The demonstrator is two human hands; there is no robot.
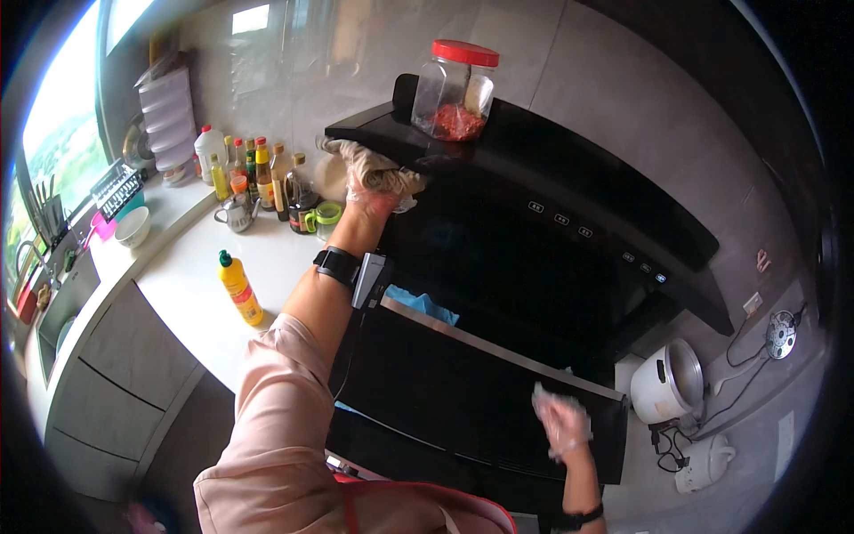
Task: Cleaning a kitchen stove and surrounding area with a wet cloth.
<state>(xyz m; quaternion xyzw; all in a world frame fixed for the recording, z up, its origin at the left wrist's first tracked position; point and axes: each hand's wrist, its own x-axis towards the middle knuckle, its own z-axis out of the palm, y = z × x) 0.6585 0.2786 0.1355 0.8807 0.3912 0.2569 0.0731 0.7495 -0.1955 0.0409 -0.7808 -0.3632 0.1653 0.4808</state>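
My left hand (373, 197), in a clear plastic glove, presses a crumpled beige cloth (380, 167) against the left end of a black range hood (567, 173). The cloth covers most of its fingers. My right hand (562, 422), also gloved and slightly blurred, hovers low over the black front of the cooker (467, 374), with nothing seen in it. On top of the hood stands a clear jar (454, 93) with a red lid and red contents. A blue cloth (421, 304) lies behind the cooker's metal front strip.
On the left worktop (180, 280) stand a yellow squeeze bottle (239, 288), a metal teapot (237, 213), several sauce bottles (263, 173) and a white bowl (133, 227). A sink (70, 300) lies far left. To the right are a white cooker pot (657, 384), cords and a white kettle (704, 465).
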